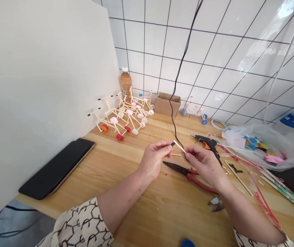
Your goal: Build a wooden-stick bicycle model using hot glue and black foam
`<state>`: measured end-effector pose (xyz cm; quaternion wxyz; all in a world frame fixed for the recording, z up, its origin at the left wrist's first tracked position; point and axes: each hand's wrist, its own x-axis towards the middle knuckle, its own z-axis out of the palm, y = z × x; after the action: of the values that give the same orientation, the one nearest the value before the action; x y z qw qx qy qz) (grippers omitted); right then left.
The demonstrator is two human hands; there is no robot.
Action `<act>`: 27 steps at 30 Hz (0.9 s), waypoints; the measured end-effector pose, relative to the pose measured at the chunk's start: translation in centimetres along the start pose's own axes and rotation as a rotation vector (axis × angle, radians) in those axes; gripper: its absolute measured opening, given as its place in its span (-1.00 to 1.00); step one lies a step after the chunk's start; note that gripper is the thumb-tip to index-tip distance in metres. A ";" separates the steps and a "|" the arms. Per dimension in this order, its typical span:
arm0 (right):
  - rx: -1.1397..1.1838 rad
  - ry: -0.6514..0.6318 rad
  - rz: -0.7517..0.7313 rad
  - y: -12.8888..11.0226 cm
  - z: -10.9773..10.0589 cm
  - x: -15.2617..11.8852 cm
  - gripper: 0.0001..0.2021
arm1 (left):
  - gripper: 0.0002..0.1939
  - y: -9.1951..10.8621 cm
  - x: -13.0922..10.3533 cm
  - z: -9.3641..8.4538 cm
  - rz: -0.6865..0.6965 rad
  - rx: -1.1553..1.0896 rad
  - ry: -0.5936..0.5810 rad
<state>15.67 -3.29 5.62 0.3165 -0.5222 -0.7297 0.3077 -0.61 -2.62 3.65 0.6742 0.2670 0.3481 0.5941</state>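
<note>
While both forearms reach in over the wooden table (142, 219), a short pale stick (179, 146) is held between the person's two hands, clear of the tabletop. The left hand (153, 157) has its thumb and forefinger pinched on a small black piece (173, 144), which sits right at the stick's upper-left end; whether the two are fastened together cannot be told. The right hand (206, 164) grips the stick's lower-right end between thumb and fingers, so the stick slants up and leftward from this hand toward the left fingertips, its middle bare in the narrow gap between the hands.

Just below that gap lie red-handled pliers (178, 168), their dark nose pointing left and their handles running under the right hand and wrist. Another short stick (177, 154) lies on the table behind the left fingertips. A black glue gun (206, 140) rests just beyond the right hand, partly hidden by it, and cutters (216, 203) lie near the right forearm. Well apart from the hands, toward the back left, stand several stick frames (128, 112) with coloured round caps, near a bottle (125, 82).
</note>
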 end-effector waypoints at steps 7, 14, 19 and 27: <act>0.002 0.004 -0.006 0.2 0.0 0.0 -0.78 | -0.82 0.1 -0.1 0.0 -0.031 -0.035 -0.027; -0.016 0.006 -0.019 0.1 0.0 -0.1 -0.78 | -0.82 -0.2 0.0 0.0 -0.025 -0.080 0.000; -0.034 0.010 -0.023 -0.2 0.1 -0.1 -0.78 | -0.82 -0.2 0.0 0.0 -0.026 -0.103 -0.001; -0.032 0.027 -0.041 0.0 0.2 -0.1 -0.80 | -0.82 -0.5 0.0 -0.1 -0.072 -0.166 -0.043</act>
<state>15.50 -3.42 5.46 0.3240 -0.5161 -0.7409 0.2823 -0.40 -2.66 3.21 0.7223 0.2103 0.2925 0.5903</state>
